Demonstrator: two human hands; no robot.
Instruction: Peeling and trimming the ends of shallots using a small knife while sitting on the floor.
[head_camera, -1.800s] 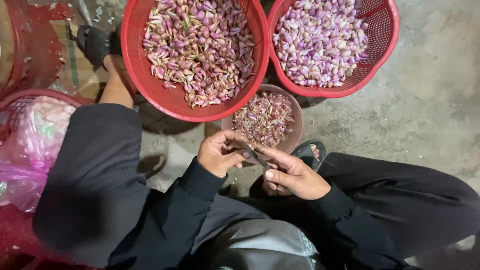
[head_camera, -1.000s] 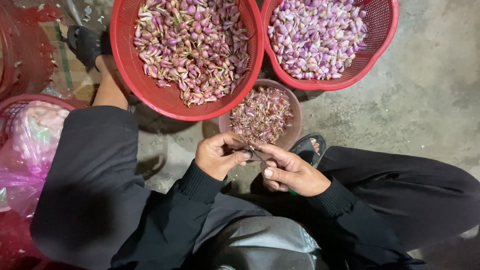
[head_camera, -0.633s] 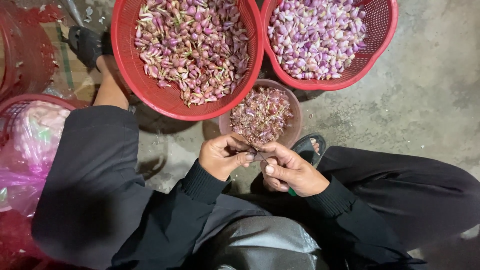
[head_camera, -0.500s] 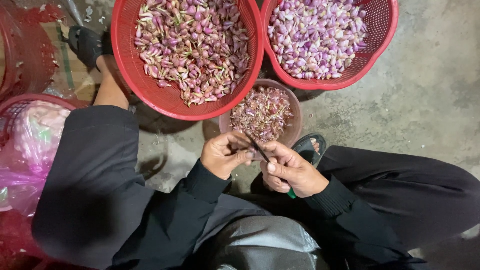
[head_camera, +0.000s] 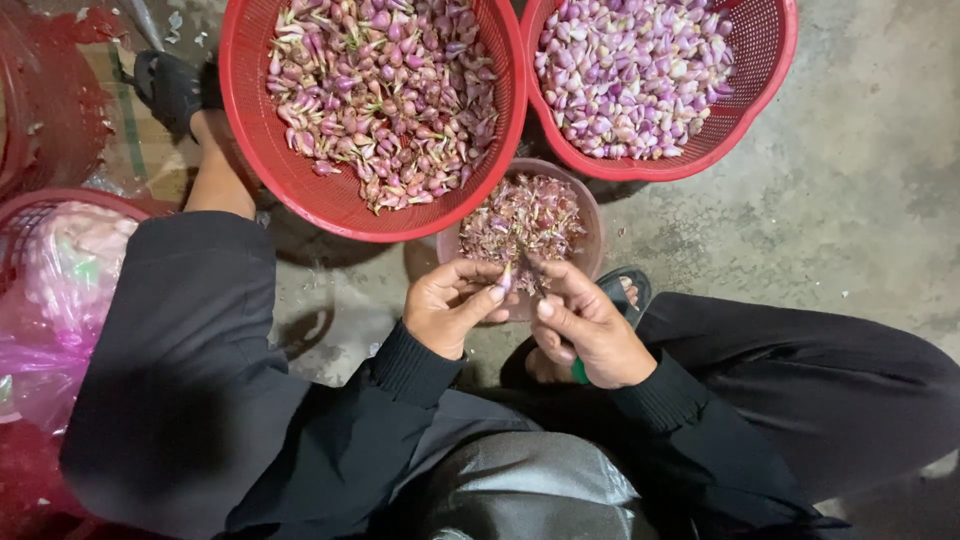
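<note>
Left hand (head_camera: 450, 312) fingers pinch a shallot (head_camera: 507, 279) over the small bowl (head_camera: 590, 222) of peelings. Right hand (head_camera: 588, 325) clenched on a green-handled knife (head_camera: 579, 371), thumb at the shallot. Two red baskets (head_camera: 250, 150) just beyond on the floor (head_camera: 850, 200).

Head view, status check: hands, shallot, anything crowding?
Left hand pinching one shallot; right hand working it with a green-handled knife. Both over small peel bowl. Nothing crowding.

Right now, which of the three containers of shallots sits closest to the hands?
The small brown bowl of peelings, directly beyond both hands; the two red baskets lie farther out.
</note>
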